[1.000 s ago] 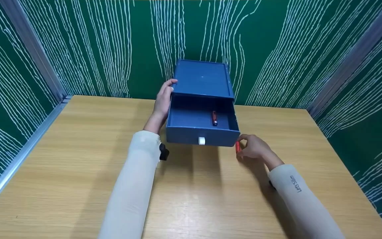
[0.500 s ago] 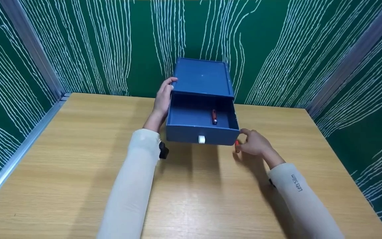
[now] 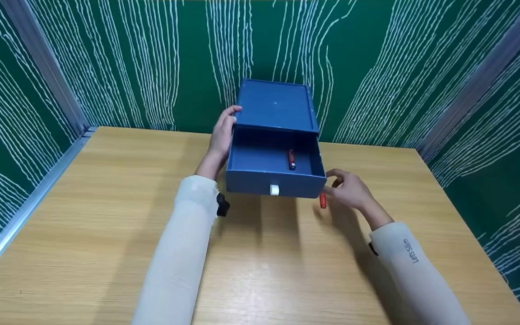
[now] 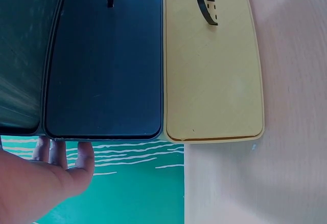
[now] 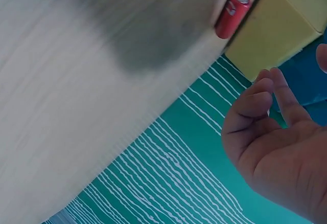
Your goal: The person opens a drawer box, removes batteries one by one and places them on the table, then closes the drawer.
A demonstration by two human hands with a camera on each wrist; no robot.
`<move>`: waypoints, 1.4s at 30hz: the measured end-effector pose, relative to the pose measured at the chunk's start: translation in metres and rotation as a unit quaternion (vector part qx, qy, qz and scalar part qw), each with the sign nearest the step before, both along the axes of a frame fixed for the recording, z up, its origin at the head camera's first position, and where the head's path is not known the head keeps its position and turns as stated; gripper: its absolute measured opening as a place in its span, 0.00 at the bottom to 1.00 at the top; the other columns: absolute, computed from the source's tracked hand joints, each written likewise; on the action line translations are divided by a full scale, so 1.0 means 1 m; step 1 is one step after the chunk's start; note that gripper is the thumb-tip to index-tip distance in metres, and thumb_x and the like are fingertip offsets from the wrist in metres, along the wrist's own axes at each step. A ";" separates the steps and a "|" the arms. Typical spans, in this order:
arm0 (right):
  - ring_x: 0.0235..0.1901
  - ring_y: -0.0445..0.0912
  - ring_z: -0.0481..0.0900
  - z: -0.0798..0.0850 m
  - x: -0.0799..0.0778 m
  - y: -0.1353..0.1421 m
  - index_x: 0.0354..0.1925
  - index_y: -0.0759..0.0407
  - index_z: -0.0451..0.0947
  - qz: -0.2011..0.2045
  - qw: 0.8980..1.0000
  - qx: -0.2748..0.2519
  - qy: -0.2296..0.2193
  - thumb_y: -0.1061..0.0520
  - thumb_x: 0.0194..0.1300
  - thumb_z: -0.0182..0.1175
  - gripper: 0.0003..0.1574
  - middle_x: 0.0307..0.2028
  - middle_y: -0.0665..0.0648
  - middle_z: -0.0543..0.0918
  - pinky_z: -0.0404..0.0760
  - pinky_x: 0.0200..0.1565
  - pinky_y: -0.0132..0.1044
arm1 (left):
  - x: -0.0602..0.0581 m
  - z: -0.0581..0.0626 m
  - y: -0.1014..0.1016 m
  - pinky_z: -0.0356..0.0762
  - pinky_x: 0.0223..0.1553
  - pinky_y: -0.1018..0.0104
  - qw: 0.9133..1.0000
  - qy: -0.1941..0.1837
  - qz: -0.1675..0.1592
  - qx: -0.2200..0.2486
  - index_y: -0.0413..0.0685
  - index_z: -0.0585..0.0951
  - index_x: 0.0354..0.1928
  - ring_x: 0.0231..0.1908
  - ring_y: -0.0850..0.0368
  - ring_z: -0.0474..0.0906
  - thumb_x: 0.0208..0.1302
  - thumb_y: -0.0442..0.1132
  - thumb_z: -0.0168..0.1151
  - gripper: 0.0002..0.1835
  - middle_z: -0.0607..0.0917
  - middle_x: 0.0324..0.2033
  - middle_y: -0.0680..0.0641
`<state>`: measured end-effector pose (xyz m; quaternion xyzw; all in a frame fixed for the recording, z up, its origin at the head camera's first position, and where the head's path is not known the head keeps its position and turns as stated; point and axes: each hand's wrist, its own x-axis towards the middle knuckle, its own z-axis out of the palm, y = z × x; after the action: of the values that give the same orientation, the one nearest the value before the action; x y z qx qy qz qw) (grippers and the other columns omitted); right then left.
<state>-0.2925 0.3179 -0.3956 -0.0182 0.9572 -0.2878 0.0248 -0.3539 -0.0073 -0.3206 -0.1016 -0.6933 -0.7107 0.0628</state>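
Observation:
A blue drawer unit [image 3: 276, 104] stands at the back of the table, its top drawer [image 3: 251, 184] pulled out. In that drawer lies a red battery [image 3: 291, 160]. My left hand [image 3: 222, 135] rests along the unit's left side, and the left wrist view shows its fingers [image 4: 86, 157] extended at the edge of the side wall. Another red battery [image 3: 322, 200], with a silver end, is on the table beside the lower yellow drawer [image 4: 214, 75]. My right hand [image 3: 349, 189] is just above and right of this battery, fingers loosely bent, holding nothing.
A closed dark blue drawer [image 4: 104, 70] sits between the pulled-out drawer and the yellow one. The pulled-out drawer's white knob [image 3: 274, 190] juts forward over the wooden table [image 3: 260, 280]. Green walls [image 3: 197, 67] with white lines stand behind and at both sides.
My right hand has let go of the red battery beside the unit and moved slightly up, fingers loosening. The left hand has stayed on the unit's side.

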 end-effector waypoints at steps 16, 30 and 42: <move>0.37 0.50 0.70 0.027 0.012 -0.008 0.48 0.45 0.71 -0.010 0.997 -0.036 0.068 0.35 0.53 0.52 0.28 0.38 0.55 0.75 0.69 0.32 0.38 | 0.014 0.011 0.002 0.53 0.59 0.61 1.000 0.005 0.000 -0.001 0.50 0.67 0.55 0.56 0.57 0.60 0.63 0.38 0.32 0.20 0.63 0.60 0.50; 0.32 0.50 0.70 0.050 0.020 -0.020 0.47 0.42 0.72 0.010 0.993 -0.054 0.105 0.44 0.55 0.53 0.19 0.35 0.53 0.76 0.70 0.29 0.37 | 0.017 0.013 0.003 0.51 0.61 0.60 1.000 0.015 -0.004 0.002 0.47 0.66 0.56 0.58 0.56 0.59 0.63 0.37 0.32 0.21 0.62 0.61 0.49; 0.30 0.50 0.70 0.064 0.022 -0.022 0.47 0.43 0.73 0.024 0.986 -0.078 0.143 0.46 0.54 0.56 0.19 0.33 0.52 0.76 0.69 0.29 0.39 | 0.017 0.012 0.002 0.52 0.60 0.61 1.000 0.010 -0.002 0.006 0.48 0.66 0.56 0.57 0.56 0.59 0.64 0.37 0.31 0.21 0.62 0.61 0.49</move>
<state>-0.2704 0.2964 -0.3319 -0.0845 0.9249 -0.3549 -0.1071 -0.3368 -0.0055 -0.3083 -0.1099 -0.6879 -0.7142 0.0685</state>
